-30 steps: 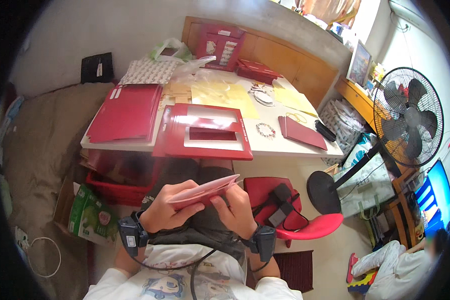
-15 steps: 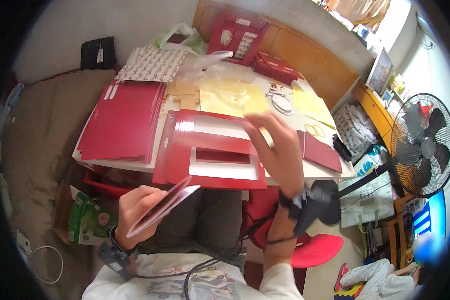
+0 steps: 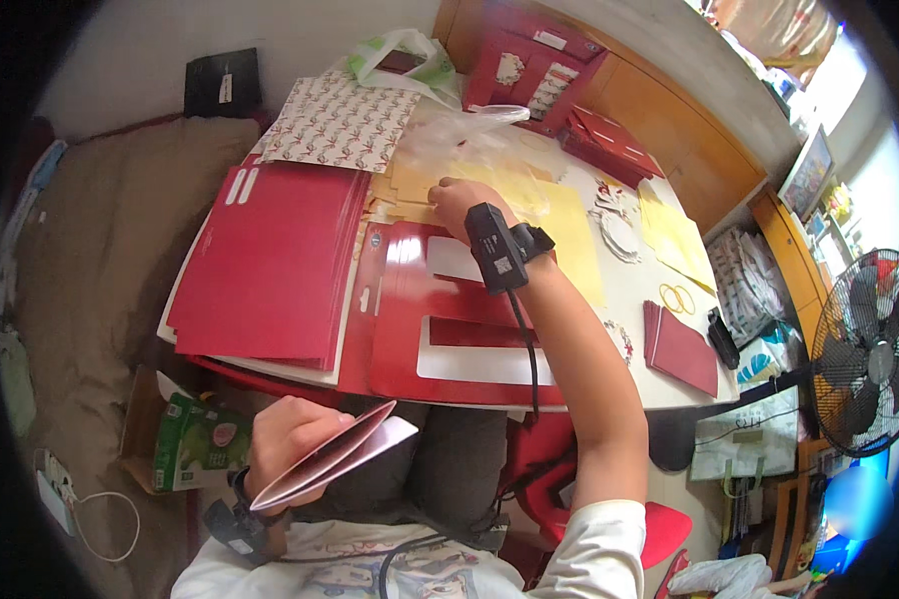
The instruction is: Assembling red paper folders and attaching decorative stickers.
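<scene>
While clamped in the left hand (image 3: 288, 439), a folded red envelope (image 3: 335, 465); right hand (image 3: 456, 202) loosely curled on yellow sheets (image 3: 529, 195).

White table (image 3: 637, 299), wooden headboard (image 3: 669, 110), black fan (image 3: 864, 349), brown bedding (image 3: 90, 260)

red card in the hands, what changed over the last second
The right hand let go of the red card and reached out across the table to the yellow sheets. The left hand still holds the card, low by the lap. The red stacks stayed put.
</scene>
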